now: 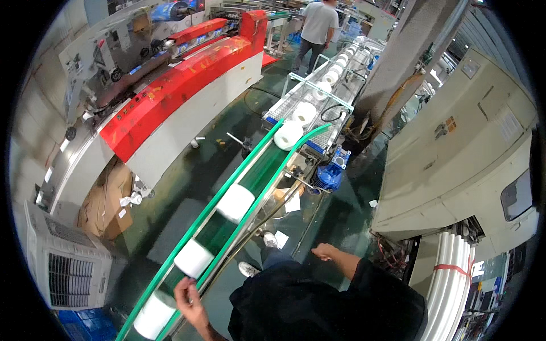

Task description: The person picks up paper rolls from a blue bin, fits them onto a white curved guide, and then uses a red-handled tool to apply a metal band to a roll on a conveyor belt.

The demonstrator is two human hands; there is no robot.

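Observation:
My left hand (189, 298) hovers at the conveyor's right edge with its fingers loosely bent and apart, holding nothing. It is nearest to two white paper rolls, one (194, 258) just above the fingertips and another (156, 315) to its lower left. Further up the green belt (214, 234) lies a third white roll (235, 203), between green side rails. A roll (288, 135) with its core hole showing stands at the far mouth of the belt. Away from the belt, my right hand (324, 252) hangs by my right side, fingers curled closed, with nothing visible in it.
Several rolls run along a metal conveyor (287, 105) beyond the belt, where a person (318, 31) stands. A blue motor (330, 176) sits beside it. A red-topped machine (187, 77) is left, a beige cabinet (449, 142) right. White tubes (449, 290) stand at lower right.

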